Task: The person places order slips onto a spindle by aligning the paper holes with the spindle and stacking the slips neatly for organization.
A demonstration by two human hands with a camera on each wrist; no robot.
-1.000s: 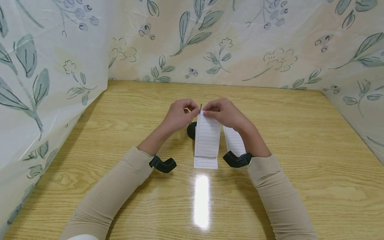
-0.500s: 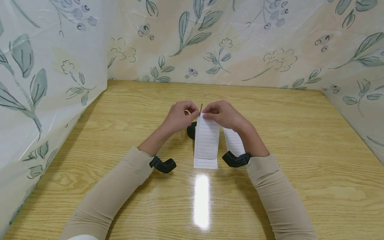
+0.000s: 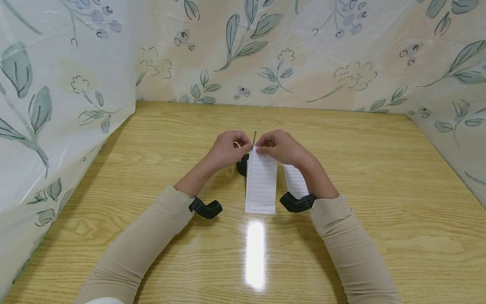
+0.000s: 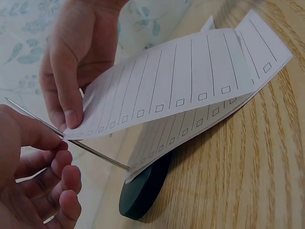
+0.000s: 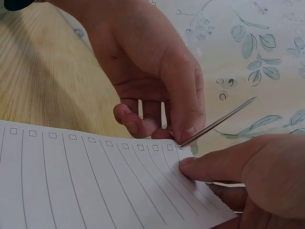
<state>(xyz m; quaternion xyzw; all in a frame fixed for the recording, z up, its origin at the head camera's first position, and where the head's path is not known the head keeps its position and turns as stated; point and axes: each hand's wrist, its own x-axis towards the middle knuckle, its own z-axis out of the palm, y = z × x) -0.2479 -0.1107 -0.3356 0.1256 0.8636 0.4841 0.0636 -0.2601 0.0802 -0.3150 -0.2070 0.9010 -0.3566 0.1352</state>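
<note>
A lined checklist sheet is threaded at its top corner on a thin metal bill spike. In the left wrist view the rod runs through the corner down to a dark round base. Lower lined paper lies against that base, with a gap below the upper sheet. My left hand pinches the pierced corner beside the rod. On the other side, my right hand pinches the sheet's top edge, its thumb lying over the paper.
Another lined sheet lies to the right, partly under my right forearm. The wood-grain table is bordered by a floral curtain at the back and sides. A bright reflection shines on the tabletop in front.
Both hands have lowered slightly, bringing the upper sheet down along the spike. More of the rod's tip shows above the paper, and the sheet covers more of the one beneath.
</note>
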